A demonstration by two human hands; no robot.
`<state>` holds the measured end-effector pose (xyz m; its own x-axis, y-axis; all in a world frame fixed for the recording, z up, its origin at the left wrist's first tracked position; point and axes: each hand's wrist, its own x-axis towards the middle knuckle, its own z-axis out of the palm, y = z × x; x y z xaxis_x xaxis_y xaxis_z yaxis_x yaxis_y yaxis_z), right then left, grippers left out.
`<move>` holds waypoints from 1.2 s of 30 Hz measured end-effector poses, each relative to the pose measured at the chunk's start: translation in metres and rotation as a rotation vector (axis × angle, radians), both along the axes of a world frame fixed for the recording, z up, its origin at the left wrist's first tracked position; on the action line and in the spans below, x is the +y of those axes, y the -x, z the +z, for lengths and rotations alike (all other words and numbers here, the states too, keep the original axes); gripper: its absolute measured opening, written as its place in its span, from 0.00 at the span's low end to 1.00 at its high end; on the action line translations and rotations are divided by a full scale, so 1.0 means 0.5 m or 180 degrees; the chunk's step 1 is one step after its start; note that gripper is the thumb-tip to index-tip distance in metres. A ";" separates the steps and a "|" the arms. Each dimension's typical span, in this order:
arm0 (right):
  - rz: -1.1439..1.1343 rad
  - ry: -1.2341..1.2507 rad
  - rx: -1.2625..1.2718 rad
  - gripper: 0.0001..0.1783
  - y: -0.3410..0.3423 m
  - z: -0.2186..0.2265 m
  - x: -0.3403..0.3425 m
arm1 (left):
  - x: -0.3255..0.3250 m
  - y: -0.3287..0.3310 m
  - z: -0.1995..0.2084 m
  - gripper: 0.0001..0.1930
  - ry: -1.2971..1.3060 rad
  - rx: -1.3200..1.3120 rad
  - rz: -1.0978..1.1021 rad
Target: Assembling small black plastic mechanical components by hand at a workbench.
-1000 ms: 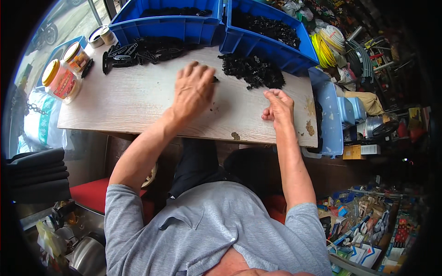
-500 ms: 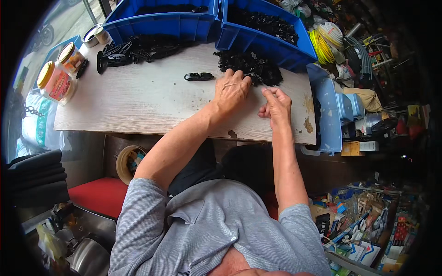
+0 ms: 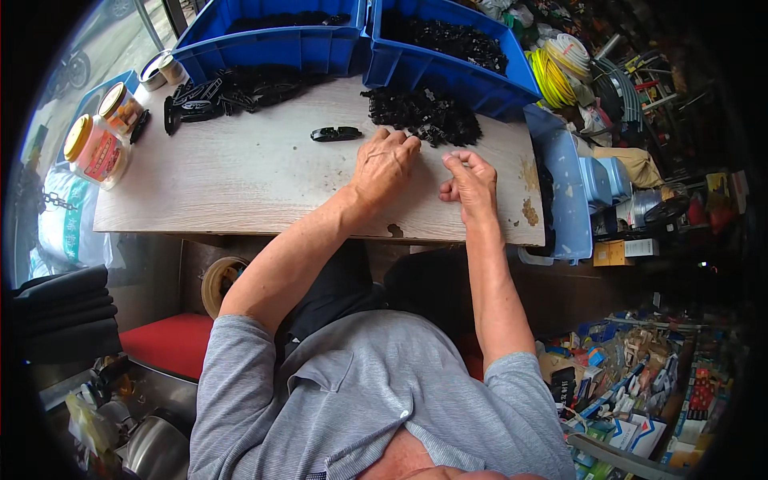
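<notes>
One black part [image 3: 336,134] lies by itself on the bench [image 3: 240,176], lengthwise from left to right, just beyond and to the left of the left hand [image 3: 384,168]; neither hand seems to touch it. That single part is all that looks set out in front of the person, and whether any small piece is already fitted to it is too fine to make out. Much seems left: a heap of long parts [image 3: 232,92] sits at the far left, against the left bin [image 3: 272,52], and a heap of small pieces [image 3: 436,118] lies before the right bin [image 3: 448,84], with more black stuff inside both bins. By that measure, most of the stock looks untouched and the piece in hand barely begun. The left hand reaches palm down to the near edge of the small pieces, its fingers bent toward the bench; their ends are hidden, so I cannot tell whether they pinch anything. The right hand [image 3: 474,188] is nearest the same heap, just on its near side, its thumb close to the forefinger and the other fingers curled; whether these tips meet or grip a piece, I cannot tell.
</notes>
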<state>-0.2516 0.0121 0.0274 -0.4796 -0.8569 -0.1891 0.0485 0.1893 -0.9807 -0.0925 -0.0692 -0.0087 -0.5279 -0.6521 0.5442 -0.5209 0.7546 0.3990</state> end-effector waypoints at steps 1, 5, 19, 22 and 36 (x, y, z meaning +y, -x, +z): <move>0.0004 -0.0011 -0.0021 0.14 0.001 0.001 0.001 | 0.001 -0.001 0.005 0.12 0.0003 0.0000 -0.0008; 0.0180 0.0064 -0.0158 0.15 -0.015 0.006 0.009 | 0.007 -0.009 0.000 0.09 -0.1997 0.1579 -0.0349; 0.0884 0.0380 -0.0380 0.14 -0.033 0.000 0.019 | 0.052 -0.049 0.055 0.03 -0.4341 0.2979 -0.0889; 0.0915 0.0342 -0.0389 0.11 -0.031 0.001 0.022 | 0.057 -0.054 0.057 0.03 -0.4265 0.2856 -0.1032; 0.0675 0.0551 -0.0467 0.08 -0.024 -0.014 0.027 | 0.005 -0.171 0.050 0.11 -0.0196 -0.0388 0.1183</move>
